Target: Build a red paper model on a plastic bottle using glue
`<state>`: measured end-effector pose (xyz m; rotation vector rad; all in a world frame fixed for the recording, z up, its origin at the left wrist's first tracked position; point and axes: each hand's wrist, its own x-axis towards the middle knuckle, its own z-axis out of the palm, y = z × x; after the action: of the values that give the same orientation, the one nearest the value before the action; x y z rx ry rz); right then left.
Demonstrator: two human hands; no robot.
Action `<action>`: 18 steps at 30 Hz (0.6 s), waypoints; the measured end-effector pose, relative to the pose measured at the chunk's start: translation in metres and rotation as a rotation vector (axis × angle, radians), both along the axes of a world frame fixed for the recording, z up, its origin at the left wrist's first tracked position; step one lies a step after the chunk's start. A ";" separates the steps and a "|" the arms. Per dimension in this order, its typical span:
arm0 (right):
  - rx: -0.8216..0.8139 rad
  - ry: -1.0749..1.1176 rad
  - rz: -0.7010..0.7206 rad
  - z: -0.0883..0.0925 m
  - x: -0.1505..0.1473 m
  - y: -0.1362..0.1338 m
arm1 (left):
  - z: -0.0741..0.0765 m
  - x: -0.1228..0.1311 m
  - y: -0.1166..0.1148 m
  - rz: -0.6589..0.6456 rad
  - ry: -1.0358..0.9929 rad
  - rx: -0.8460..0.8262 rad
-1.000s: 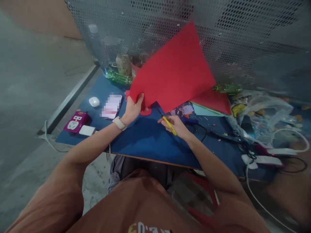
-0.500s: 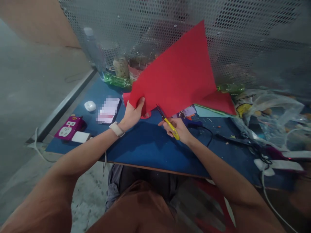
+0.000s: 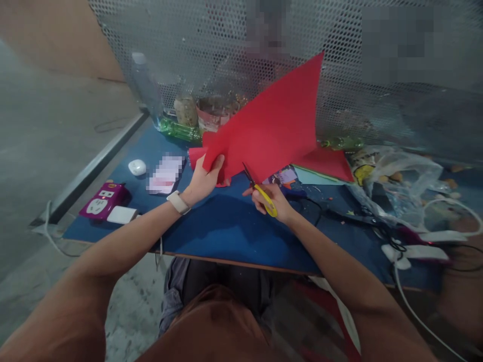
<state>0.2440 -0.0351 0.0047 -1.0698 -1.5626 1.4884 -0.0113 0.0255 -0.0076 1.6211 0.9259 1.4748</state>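
A large sheet of red paper (image 3: 277, 120) is held up over the blue table, its far corner pointing up and to the right. My left hand (image 3: 206, 178) pinches its left end between thumb and fingers. In my right hand (image 3: 273, 201) is a pair of scissors (image 3: 266, 198) with yellow handles and dark blades. The blades lie at the lower edge of the sheet, their tips against the red. How far apart the blades are I cannot tell. Beneath the left hand, another red piece (image 3: 223, 183) shows in part on the table.
On the left of the blue table (image 3: 226, 236) lie a phone (image 3: 166, 174), a white earbud case (image 3: 137, 167) and a purple power strip (image 3: 104, 201). Green bottles (image 3: 180, 130) lie at the back. A clear plastic bag (image 3: 400, 181), coloured paper (image 3: 320, 177) and cables (image 3: 403, 251) are at right.
The upper corner of the red paper has dipped and the sheet has bent more. Both hands keep their hold. The whole view has shifted slightly.
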 end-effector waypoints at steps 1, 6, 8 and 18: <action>0.006 0.001 -0.002 0.000 0.000 -0.001 | 0.002 0.001 -0.002 -0.009 -0.002 -0.006; 0.056 0.004 -0.015 0.000 0.001 -0.002 | 0.015 0.001 -0.014 -0.082 0.036 -0.015; 0.063 0.001 -0.015 0.002 0.001 -0.002 | 0.017 0.001 -0.016 -0.099 0.035 -0.014; 0.033 -0.036 -0.051 0.004 0.003 0.000 | 0.015 0.002 -0.012 -0.112 0.007 -0.003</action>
<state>0.2467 -0.0354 0.0088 -1.1147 -1.5675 1.4122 -0.0095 0.0132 0.0070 1.6503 0.8268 1.3913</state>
